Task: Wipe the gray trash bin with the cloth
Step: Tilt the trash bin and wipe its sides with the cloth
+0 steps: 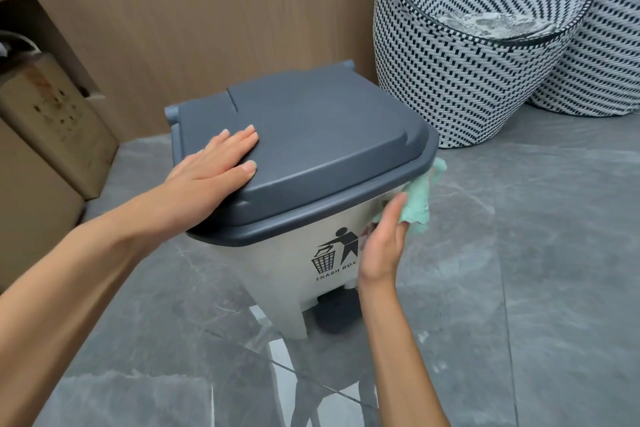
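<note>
Head view: left hand [214,166] flat, steadying the light trash bin [311,156]; right hand [382,246] presses the soft cloth [417,199] against its side.

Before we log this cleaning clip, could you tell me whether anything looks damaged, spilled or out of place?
Nothing stands out. The gray trash bin stands upright with its lid shut, the left hand flat on it, the right hand pressing the cloth against its side.
</note>
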`<control>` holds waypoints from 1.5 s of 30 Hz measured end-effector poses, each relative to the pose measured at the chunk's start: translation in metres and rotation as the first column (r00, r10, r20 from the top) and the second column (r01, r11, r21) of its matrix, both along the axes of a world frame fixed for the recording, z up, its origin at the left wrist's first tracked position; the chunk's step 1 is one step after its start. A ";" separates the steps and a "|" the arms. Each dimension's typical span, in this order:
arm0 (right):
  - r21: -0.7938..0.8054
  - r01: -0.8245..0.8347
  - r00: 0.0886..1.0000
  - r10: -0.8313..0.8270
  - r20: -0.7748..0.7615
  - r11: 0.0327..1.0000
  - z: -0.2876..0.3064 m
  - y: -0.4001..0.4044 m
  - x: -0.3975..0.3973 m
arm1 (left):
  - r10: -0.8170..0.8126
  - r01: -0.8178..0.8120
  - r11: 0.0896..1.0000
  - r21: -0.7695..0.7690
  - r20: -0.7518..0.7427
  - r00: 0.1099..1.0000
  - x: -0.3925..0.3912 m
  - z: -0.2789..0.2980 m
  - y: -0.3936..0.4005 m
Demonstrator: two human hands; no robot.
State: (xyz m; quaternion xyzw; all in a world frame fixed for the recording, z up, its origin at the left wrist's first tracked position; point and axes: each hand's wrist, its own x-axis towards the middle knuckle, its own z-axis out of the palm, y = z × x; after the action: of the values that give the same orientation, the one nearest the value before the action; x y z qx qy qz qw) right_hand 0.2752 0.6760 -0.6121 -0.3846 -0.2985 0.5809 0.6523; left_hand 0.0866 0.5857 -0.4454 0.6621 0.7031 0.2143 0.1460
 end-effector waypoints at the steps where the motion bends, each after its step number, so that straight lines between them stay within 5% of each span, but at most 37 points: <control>1: -0.086 -0.018 0.999 0.013 -0.050 0.996 -0.015 0.005 0.000 | -0.002 0.002 1.000 -0.012 0.011 1.000 -0.003 -0.002 0.001; 5: -0.399 -0.086 0.995 0.061 -0.076 0.913 -0.076 0.007 0.016 | -0.031 0.031 1.000 -0.001 0.003 1.000 -0.007 -0.004 0.004; 9: -0.476 -0.157 0.986 0.163 -0.030 0.865 -0.100 0.005 0.030 | -0.040 0.040 0.999 0.007 0.007 0.999 -0.009 -0.005 0.005; 14: -0.244 -0.185 0.973 0.143 -0.180 0.952 -0.034 0.004 0.035 | -0.045 0.045 0.999 0.021 0.005 0.999 -0.008 -0.005 0.002; 19: -0.024 -0.103 0.991 0.101 -0.084 0.994 0.034 -0.002 0.038 | -0.048 0.047 0.999 0.017 0.057 0.997 -0.010 -0.006 0.002; 23: 0.045 -0.141 0.990 0.140 0.017 0.989 0.023 -0.005 0.034 | -0.035 0.035 0.999 0.007 -0.009 0.999 -0.016 -0.008 0.008; 28: -0.156 -0.122 0.991 0.130 0.037 0.980 -0.014 0.004 0.038 | -0.034 0.034 0.999 0.014 -0.032 0.999 -0.024 -0.011 0.010; 34: -0.315 -0.257 0.943 0.308 0.124 0.914 -0.034 0.008 0.054 | -0.078 0.077 0.997 -0.008 -0.091 0.993 -0.036 -0.015 0.009; 39: -0.527 -0.352 0.870 0.477 0.120 0.774 0.042 -0.008 0.094 | -0.073 0.055 0.980 -0.190 -0.088 0.993 -0.032 -0.003 0.006; 45: -0.607 -0.382 0.899 0.433 -0.069 0.697 0.148 -0.018 0.154 | 0.009 -0.118 0.926 -0.359 -0.291 0.957 0.020 0.033 -0.005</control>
State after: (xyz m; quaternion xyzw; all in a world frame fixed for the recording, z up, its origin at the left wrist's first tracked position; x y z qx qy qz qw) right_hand 0.4292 0.6579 -0.4645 -0.5200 -0.1996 0.7592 0.3367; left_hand 0.1063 0.5811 -0.4126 0.6228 0.7658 -0.0158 0.1594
